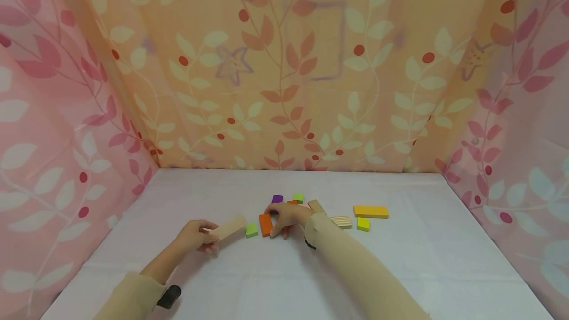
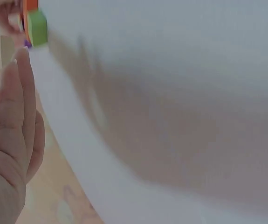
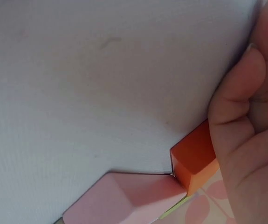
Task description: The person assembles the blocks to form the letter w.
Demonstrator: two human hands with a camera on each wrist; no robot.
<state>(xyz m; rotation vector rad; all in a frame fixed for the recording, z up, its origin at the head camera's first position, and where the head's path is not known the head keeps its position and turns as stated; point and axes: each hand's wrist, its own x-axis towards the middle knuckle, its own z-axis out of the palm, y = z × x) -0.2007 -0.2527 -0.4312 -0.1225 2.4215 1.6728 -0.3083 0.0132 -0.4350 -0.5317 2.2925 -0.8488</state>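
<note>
My left hand [image 1: 195, 235] holds a flat plain wooden block [image 1: 230, 228] between thumb and fingers, its free end pointing right. In the left wrist view, the fingers [image 2: 13, 93] hide most of that block. Just past its end, a light green block [image 1: 251, 230] lies on the table. To the right of that, my right hand [image 1: 286, 216] pinches an orange block [image 1: 265, 225], index finger at its far end and thumb at its near side. A second orange block [image 3: 194, 154] lies beside the right palm in the right wrist view.
Behind the right hand lie a purple block [image 1: 277, 199] and another green block [image 1: 298, 197]. Right of it are a plain wooden block [image 1: 316, 206], a ridged wooden block [image 1: 341, 221], a yellow block [image 1: 363, 224] and a long orange-yellow block [image 1: 371, 212]. Patterned curtains [image 1: 284, 112] surround the white table [image 1: 249, 280].
</note>
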